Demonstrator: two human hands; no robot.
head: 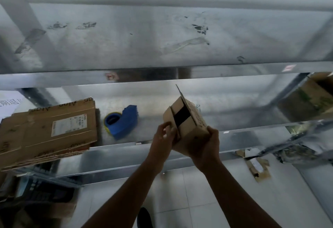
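A small brown cardboard box (189, 119) is held tilted above the front edge of the lower metal shelf (234, 109). Its top is open, with one flap standing up and a dark gap between the flaps. My right hand (203, 143) grips the box from below and at its right side. My left hand (163, 137) pinches the near left flap of the box. A blue tape dispenser (122, 122) with a yellow-edged roll lies on the shelf to the left of the box.
Several flattened cartons (45, 130) are stacked at the shelf's left end. An upper metal shelf (162, 38) spans the view. An open carton (310, 98) stands at the far right. Crumpled wrapping (297, 145) and cardboard scraps (257, 168) lie on the tiled floor.
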